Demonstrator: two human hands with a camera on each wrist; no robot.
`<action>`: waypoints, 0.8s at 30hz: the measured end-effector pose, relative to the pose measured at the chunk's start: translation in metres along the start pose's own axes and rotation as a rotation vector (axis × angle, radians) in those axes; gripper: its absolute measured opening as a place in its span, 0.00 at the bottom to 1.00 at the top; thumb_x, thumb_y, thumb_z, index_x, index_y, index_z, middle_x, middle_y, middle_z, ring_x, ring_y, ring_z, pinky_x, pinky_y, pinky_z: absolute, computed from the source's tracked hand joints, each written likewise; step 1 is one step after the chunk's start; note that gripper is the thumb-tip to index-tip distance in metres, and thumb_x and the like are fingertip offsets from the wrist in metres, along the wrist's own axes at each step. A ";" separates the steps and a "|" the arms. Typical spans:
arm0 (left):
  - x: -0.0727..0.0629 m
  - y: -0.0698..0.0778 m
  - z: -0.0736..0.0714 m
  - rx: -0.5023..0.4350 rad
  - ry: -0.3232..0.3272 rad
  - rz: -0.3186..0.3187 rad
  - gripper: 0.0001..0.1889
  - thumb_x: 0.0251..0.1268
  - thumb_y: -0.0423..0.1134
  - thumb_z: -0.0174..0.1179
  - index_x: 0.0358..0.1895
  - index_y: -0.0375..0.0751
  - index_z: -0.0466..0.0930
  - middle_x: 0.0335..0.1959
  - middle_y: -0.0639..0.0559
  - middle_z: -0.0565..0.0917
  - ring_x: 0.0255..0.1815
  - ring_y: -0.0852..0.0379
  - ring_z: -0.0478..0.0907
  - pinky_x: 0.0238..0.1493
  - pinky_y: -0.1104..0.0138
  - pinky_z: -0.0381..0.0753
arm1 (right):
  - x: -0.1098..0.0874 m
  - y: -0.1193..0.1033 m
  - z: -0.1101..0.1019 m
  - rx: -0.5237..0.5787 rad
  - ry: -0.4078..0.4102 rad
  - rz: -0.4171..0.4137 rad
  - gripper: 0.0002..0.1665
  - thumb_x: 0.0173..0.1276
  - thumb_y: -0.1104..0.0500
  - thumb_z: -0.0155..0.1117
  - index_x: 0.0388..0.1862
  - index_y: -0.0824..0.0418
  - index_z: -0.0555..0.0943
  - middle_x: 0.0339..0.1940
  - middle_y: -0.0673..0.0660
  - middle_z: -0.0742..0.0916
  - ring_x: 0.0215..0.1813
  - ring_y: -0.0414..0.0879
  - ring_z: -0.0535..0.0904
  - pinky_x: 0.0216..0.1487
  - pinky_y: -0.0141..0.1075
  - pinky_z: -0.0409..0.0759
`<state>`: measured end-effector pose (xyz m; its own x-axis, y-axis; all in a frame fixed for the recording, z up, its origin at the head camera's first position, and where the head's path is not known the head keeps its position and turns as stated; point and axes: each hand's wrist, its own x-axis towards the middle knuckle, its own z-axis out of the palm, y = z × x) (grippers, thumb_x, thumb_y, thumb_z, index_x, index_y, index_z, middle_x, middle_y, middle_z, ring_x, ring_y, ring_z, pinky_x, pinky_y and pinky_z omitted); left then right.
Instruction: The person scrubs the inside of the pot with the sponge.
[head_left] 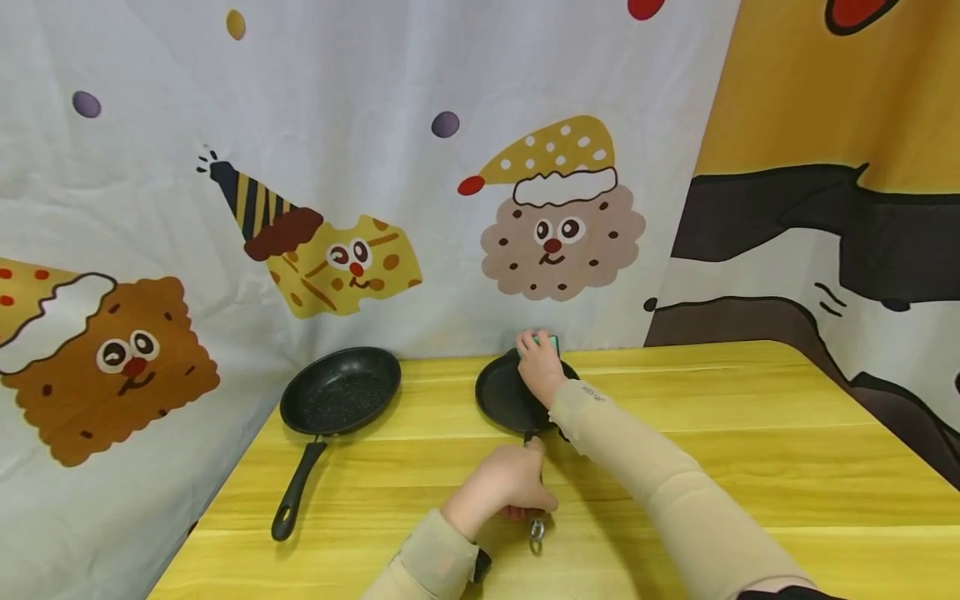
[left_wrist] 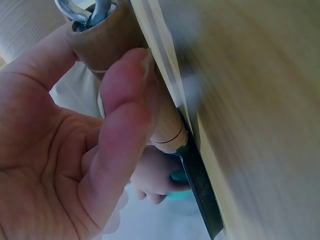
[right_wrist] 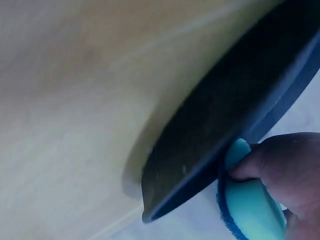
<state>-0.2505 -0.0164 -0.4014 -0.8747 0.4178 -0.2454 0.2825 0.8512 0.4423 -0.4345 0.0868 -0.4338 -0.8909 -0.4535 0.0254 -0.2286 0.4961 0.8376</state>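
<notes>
A round, shallow black pan [head_left: 497,396] lies toward the back of the table. My left hand [head_left: 506,483] holds its handle; the left wrist view shows this handle is wooden [left_wrist: 167,127], with fingers curled against it and a metal ring [left_wrist: 101,11] at its end. In the head view the ring [head_left: 537,531] hangs past the hand. At the pan's far rim my right hand [head_left: 542,367] grips a green sponge [head_left: 555,342]. In the right wrist view the thumb pushes into the sponge [right_wrist: 255,207], whose dark scouring side faces the pan's outer wall.
To the left stands a second, deeper black frying pan [head_left: 341,390], its black handle [head_left: 298,492] pointing toward the front. Both pans are on a yellow wood-grain table [head_left: 697,500]. Behind the table hangs a white curtain [head_left: 375,125] with cartoon prints.
</notes>
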 end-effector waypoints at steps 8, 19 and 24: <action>-0.001 0.003 0.001 0.021 -0.004 -0.021 0.49 0.53 0.43 0.69 0.74 0.28 0.52 0.07 0.51 0.76 0.07 0.56 0.74 0.08 0.67 0.71 | -0.007 0.014 -0.002 0.004 -0.095 -0.026 0.13 0.74 0.47 0.57 0.49 0.47 0.84 0.58 0.60 0.72 0.52 0.58 0.63 0.53 0.52 0.66; -0.002 0.005 0.002 0.096 0.031 -0.003 0.48 0.53 0.45 0.68 0.73 0.26 0.55 0.06 0.52 0.76 0.06 0.58 0.74 0.09 0.68 0.71 | -0.007 0.036 -0.007 0.066 -0.251 -0.096 0.17 0.74 0.48 0.57 0.59 0.46 0.79 0.55 0.56 0.75 0.49 0.55 0.64 0.54 0.51 0.66; -0.003 0.005 0.002 0.098 0.037 -0.009 0.47 0.53 0.45 0.68 0.73 0.26 0.55 0.05 0.53 0.75 0.06 0.58 0.74 0.09 0.68 0.71 | -0.003 0.041 -0.007 0.156 -0.311 -0.099 0.16 0.76 0.52 0.54 0.59 0.47 0.79 0.50 0.55 0.76 0.50 0.53 0.65 0.55 0.51 0.65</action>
<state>-0.2452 -0.0125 -0.4004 -0.8909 0.3997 -0.2158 0.3103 0.8824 0.3536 -0.4387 0.1028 -0.3953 -0.9328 -0.2702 -0.2384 -0.3553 0.5792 0.7337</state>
